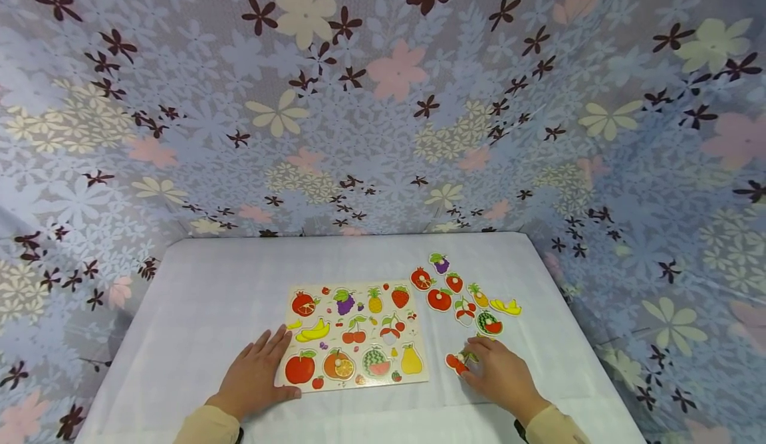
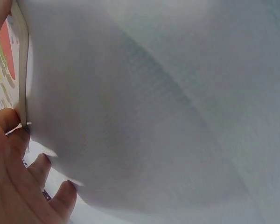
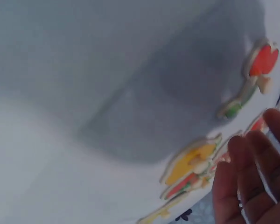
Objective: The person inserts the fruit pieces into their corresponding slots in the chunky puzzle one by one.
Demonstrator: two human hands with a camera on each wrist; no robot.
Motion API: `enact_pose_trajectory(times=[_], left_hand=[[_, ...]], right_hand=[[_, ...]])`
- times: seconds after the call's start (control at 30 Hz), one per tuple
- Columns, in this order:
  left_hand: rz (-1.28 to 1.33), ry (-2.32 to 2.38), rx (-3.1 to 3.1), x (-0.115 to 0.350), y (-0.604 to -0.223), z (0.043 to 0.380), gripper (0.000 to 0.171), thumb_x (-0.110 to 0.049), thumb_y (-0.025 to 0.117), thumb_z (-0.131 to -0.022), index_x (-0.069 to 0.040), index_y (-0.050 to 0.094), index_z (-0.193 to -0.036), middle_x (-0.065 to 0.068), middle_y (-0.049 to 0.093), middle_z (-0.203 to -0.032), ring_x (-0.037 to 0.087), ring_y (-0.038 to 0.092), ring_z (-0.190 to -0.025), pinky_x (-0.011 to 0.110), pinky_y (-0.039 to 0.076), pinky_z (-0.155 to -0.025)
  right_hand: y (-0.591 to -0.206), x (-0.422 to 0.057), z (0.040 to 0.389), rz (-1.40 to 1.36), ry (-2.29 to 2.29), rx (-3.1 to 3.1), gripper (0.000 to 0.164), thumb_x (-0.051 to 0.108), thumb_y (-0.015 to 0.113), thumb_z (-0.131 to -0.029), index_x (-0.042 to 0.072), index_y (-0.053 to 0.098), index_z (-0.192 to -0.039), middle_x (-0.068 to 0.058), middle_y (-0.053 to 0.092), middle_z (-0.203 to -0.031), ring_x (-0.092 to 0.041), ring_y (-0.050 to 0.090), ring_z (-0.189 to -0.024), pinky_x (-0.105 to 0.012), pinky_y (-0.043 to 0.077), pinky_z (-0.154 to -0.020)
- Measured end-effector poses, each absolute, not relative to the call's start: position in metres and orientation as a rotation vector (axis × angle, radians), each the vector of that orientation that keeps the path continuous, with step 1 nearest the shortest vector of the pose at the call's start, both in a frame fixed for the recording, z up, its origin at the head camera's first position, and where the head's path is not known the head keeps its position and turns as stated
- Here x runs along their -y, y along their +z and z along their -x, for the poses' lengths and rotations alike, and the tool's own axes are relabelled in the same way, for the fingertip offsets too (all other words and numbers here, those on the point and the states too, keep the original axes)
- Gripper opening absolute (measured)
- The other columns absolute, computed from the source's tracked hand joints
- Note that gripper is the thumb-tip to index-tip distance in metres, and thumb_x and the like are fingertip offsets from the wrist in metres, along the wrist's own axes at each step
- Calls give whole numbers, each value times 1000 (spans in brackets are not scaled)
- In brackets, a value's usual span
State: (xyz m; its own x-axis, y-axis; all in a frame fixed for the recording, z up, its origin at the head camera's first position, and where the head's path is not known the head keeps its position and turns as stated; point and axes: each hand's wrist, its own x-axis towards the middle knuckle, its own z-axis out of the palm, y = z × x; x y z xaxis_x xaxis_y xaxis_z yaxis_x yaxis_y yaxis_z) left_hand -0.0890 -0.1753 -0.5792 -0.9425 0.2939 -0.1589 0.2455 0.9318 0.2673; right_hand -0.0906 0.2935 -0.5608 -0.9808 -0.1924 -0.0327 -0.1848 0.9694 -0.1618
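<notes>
A flat fruit puzzle board [image 1: 335, 385] lies on the white cloth, printed with several fruits. At its left edge and lower left corner rests my left hand [image 1: 254, 374], thumb by the near edge and fingers along the side; in the left wrist view its fingers [image 2: 39, 170] are spread beside the board's rim [image 2: 23, 70]. My right hand [image 1: 503, 374] is right of the board, over a cherry piece [image 1: 456, 363]. The right wrist view shows that piece's knob [image 3: 264, 84] between thumb and fingers [image 3: 238, 154], with gaps around it.
Loose pieces lie beyond my right hand: grapes [image 1: 441, 266], pomegranate [image 1: 421, 279], strawberry [image 1: 455, 283], a red round fruit [image 1: 439, 300], pineapple [image 1: 479, 297], more red fruit [image 1: 464, 310], bananas [image 1: 506, 307] and watermelon [image 1: 489, 324]. A floral curtain [image 1: 383, 131] surrounds the table [image 1: 203, 298].
</notes>
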Motion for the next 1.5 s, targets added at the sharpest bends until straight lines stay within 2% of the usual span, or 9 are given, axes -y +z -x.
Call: enact_pose_trajectory(times=[0.3, 0.5, 0.73, 0.97, 1.33, 1.5], left_hand=[[-403, 367, -2886, 176, -583, 90, 114, -74, 75, -67, -9, 39, -154, 8, 30, -161, 39, 29, -144, 60, 28, -112], [-418, 361, -2902, 176, -587, 92, 114, -73, 76, -67, -10, 39, -154, 7, 30, -161, 39, 29, -144, 60, 28, -112], [-426, 365, -2905, 174, -586, 91, 113, -72, 76, -68, -9, 39, -154, 7, 30, -161, 38, 30, -144, 59, 28, -112], [-430, 381, -2899, 174, -584, 90, 113, -71, 77, -68, -9, 39, -154, 8, 30, -161, 39, 29, -143, 60, 28, -112], [-402, 351, -2898, 178, -581, 89, 114, -73, 75, -67, -8, 39, -154, 9, 31, -161, 40, 30, -143, 61, 29, -111], [-411, 356, -2896, 176, -581, 90, 114, -73, 75, -67, -8, 39, -154, 9, 31, -160, 40, 30, -143, 61, 30, -111]], right_hand=[[-574, -285, 88, 139, -220, -3058, 46, 45, 91, -66, 20, 73, -99, -6, 66, -118, -26, 64, -103, -48, 57, -81], [-577, -283, 87, 111, -212, -3077, 36, 41, 92, -67, 23, 70, -90, -4, 68, -109, -18, 59, -82, -41, 58, -71], [-577, -279, 87, 125, -213, -3099, 34, 35, 91, -68, 20, 70, -90, 1, 65, -95, -14, 47, -69, -30, 49, -58], [-576, -278, 91, 159, -227, -3130, 31, 28, 89, -66, 19, 70, -89, 3, 64, -91, -13, 46, -68, -28, 47, -57], [-575, -275, 101, 199, -247, -3135, 37, 31, 88, -66, 19, 72, -97, 7, 62, -91, -11, 50, -72, -29, 51, -60], [-572, -275, 102, 211, -286, -3127, 36, 31, 89, -67, 20, 73, -97, 5, 65, -98, -11, 50, -73, -29, 52, -61]])
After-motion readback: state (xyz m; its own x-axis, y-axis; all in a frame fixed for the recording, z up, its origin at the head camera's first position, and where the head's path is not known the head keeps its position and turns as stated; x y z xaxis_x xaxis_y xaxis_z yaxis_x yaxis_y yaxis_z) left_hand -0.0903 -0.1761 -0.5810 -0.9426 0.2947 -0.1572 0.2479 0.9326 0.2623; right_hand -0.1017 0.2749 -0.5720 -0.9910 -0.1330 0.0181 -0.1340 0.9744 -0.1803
